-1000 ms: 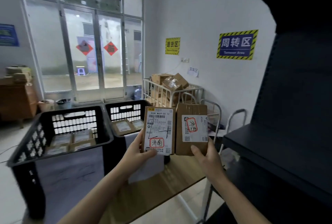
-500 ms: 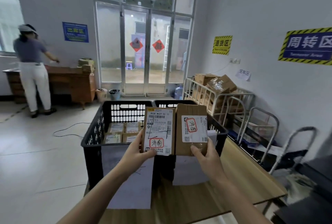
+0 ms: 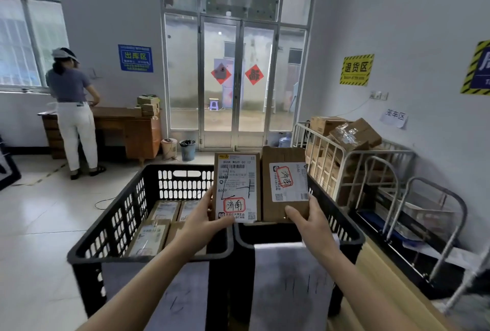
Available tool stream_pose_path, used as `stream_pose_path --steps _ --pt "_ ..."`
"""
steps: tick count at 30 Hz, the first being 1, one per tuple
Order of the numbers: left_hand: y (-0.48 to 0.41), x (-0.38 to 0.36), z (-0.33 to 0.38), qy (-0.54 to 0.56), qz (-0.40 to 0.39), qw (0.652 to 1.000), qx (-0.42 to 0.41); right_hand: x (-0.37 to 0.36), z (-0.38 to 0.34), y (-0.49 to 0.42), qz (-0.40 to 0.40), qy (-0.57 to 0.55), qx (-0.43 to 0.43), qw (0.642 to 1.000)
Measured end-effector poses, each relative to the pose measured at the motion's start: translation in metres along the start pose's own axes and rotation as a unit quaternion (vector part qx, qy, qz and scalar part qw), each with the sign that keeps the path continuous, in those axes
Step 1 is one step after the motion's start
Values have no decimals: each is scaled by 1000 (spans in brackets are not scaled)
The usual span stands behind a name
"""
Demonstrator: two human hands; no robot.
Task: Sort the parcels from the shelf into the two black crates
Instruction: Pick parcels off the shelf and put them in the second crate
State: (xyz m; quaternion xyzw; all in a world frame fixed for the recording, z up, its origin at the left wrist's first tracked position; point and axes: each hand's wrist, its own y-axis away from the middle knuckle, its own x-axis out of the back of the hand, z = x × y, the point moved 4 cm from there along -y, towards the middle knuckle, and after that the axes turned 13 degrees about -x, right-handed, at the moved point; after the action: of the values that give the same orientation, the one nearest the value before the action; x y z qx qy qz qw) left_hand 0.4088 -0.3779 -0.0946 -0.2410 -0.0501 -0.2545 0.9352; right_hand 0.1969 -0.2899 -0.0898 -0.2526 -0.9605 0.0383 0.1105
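Observation:
My left hand (image 3: 205,220) holds a small cardboard parcel (image 3: 236,187) upright by its lower edge; its white label carries a red-circled handwritten mark. My right hand (image 3: 307,220) grips a second brown parcel (image 3: 286,184) the same way, right beside the first. Both hang above the two black crates. The left crate (image 3: 114,224) holds several labelled parcels (image 3: 151,236). The right crate (image 3: 344,235) is mostly hidden behind the parcels and my arms. A paper sheet hangs on the front of each crate.
The crates stand on a wooden table (image 3: 381,285). Metal cage trolleys (image 3: 371,168) with cardboard boxes line the right wall. A person (image 3: 73,107) stands at a wooden desk (image 3: 127,131) far left. Glass doors (image 3: 233,81) are straight ahead, two bins beside them.
The view has swung left from the dark shelf to face the two crates squarely. Both hands keep the same grip on their parcels, held side by side.

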Motion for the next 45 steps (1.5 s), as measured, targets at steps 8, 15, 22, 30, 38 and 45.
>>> stream_pose_path --steps 8,15,22,30,38,45 --pt "-126 -60 -36 22 13 1000 16 57 16 -138 0 24 -16 1000" --pt "-190 -88 -96 16 37 996 85 64 65 -234 -26 28 -57 998" --pt "-220 -99 -155 -40 65 986 148 46 131 -292 -42 29 -131 990" --pt "-238 -119 -216 -67 86 968 224 29 196 -327 -29 39 -234 971" --pt "-253 -120 -257 -65 95 958 262 13 230 -355 -16 39 -278 960" --pt "-263 -112 -280 -58 119 947 292 6 243 -372 -14 20 -277 960"
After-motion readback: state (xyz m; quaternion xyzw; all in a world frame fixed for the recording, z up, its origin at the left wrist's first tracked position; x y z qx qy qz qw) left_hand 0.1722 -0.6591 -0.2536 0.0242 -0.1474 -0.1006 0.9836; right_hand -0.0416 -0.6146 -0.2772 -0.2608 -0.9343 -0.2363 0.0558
